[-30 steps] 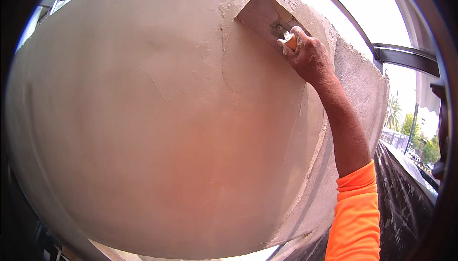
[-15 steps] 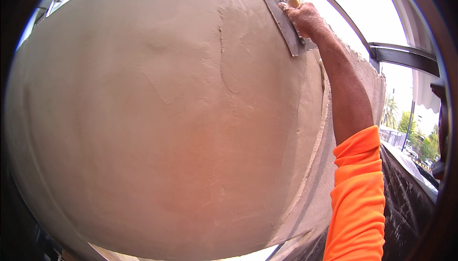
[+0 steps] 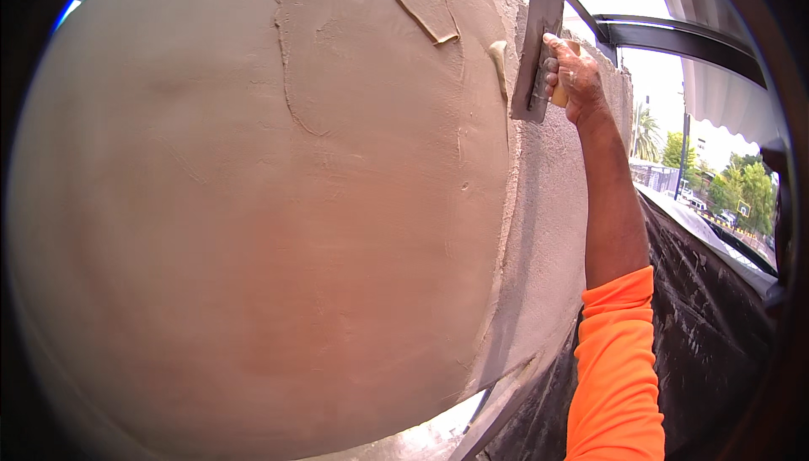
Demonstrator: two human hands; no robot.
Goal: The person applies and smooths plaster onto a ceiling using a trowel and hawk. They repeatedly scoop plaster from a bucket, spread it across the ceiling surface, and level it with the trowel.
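Observation:
My right hand (image 3: 578, 82) is closed round the pale handle of a plastering trowel (image 3: 539, 44) near the upper right of the wall. The long grey blade stands almost upright at the edge of the smooth wet plaster (image 3: 337, 208), beside a rougher, paler strip of wall (image 3: 552, 200). Just left of the blade, a small ridge of plaster (image 3: 499, 65) bulges from the surface. A thicker plaster patch with a raised edge (image 3: 419, 6) lies higher up. My left hand is out of view.
Dark metal framing (image 3: 683, 46) crosses the upper right, behind my hand. Black sheeting (image 3: 704, 335) hangs at the lower right. A light-coloured beam (image 3: 497, 415) runs below the wall's lower edge. Trees (image 3: 742, 191) and parked vehicles stand in the distance.
My right hand has moved the trowel right and down, turning its blade more upright. A raised plaster patch and a ridge now show where the blade was. The view has shifted right.

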